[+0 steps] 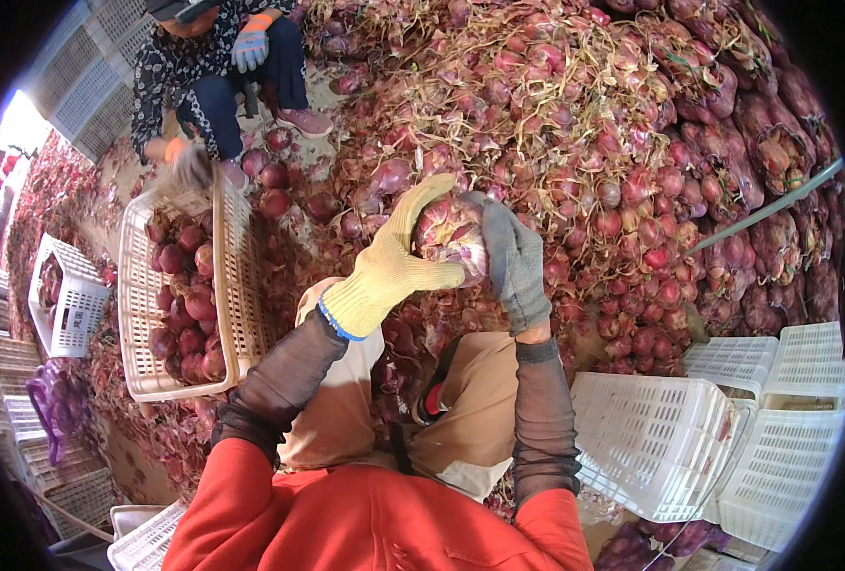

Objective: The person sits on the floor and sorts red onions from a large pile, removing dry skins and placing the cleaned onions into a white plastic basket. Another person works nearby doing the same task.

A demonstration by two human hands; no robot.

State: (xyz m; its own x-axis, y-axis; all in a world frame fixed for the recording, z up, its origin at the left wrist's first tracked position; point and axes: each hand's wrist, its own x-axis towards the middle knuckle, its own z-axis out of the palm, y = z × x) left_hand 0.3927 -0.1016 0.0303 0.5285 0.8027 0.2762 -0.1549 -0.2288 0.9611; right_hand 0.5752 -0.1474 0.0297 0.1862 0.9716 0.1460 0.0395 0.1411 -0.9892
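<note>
Between my two gloved hands, above my knees, is a red onion [448, 234] with loose, papery outer skin. My left hand [392, 258], in a yellow knit glove with a blue cuff edge, grips it from the left, thumb and fingers spread around it. A grey glove covers my right hand [514, 255], which touches the onion's right side with bent fingers; its fingertips are partly hidden. Behind the hands rises a large heap of red onions [522, 107] mixed with dry stalks and skins. To the left stands a cream plastic crate [231, 285] holding several red onions [188, 303].
A co-worker [215, 78] in gloves sits at the upper left, one hand over the crate's far end. Filled mesh sacks [722, 178] are stacked at the right, with a pole [765, 205] before them. White crates [651, 428] stand at the lower right. Another crate [72, 314] is farther left.
</note>
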